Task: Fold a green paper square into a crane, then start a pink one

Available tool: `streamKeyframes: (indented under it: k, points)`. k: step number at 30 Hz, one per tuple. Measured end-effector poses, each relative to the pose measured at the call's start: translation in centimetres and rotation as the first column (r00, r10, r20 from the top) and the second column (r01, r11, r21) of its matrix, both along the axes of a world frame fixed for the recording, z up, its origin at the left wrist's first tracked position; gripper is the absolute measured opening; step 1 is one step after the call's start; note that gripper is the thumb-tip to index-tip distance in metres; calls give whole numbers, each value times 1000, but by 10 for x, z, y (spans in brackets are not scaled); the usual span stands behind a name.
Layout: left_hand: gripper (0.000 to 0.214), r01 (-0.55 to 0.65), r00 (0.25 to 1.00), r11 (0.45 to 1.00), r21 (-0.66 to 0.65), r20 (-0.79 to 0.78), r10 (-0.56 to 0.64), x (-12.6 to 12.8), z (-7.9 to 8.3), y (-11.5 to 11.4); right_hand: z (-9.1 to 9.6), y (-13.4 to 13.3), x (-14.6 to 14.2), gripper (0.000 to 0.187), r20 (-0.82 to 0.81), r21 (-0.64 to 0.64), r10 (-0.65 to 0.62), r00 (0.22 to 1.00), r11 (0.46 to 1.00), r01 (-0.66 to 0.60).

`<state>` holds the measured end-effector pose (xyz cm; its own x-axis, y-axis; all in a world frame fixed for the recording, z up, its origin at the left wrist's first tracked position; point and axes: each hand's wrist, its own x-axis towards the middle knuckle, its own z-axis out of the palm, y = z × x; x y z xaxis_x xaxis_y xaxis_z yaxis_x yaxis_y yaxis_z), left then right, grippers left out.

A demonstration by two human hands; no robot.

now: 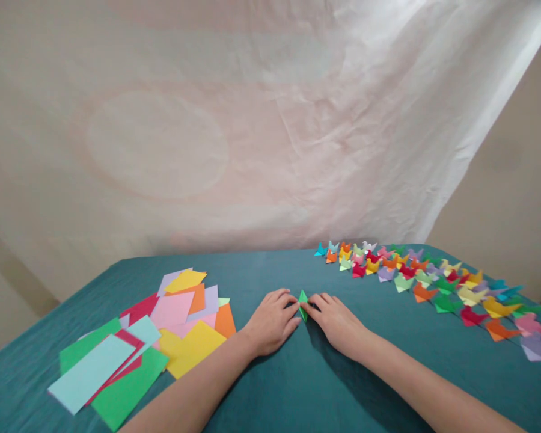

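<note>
A small piece of green paper (pixel 303 297), folded into a narrow diamond, is between my hands at the middle of the table. My left hand (pixel 274 320) is at its left side, fingertips and thumb closed in on the paper's edge. From the right, my right hand (pixel 336 322) pinches the other edge, its thumb in front and the fingers curled behind. Part of the folded paper is hidden by the fingertips.
Loose coloured paper sheets (pixel 197 349) lie in an overlapping pile on the left. Rows of folded paper birds (pixel 426 291) in many colours stand on the right. The table has a dark teal cloth (pixel 279 391); a pale sheet (pixel 252 132) hangs behind it.
</note>
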<state>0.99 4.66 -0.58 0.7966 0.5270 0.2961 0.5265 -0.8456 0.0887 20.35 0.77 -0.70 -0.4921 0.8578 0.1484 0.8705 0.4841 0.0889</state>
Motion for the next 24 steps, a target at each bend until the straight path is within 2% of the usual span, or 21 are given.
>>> streamKeyframes:
  k: [9,14,24]
  points:
    - [35,-27,999,998,55,-23,29,2,-2,-2,7,2,2,38,-33,-78,-10,999,997,7]
    - [36,-19,998,997,77,-66,24,7,-3,-11,6,3,2,34,-38,-72,-19,999,997,17]
    - [32,-5,999,1000,14,-34,5,9,3,-14,4,3,-1,31,-43,-15,-29,999,1000,28]
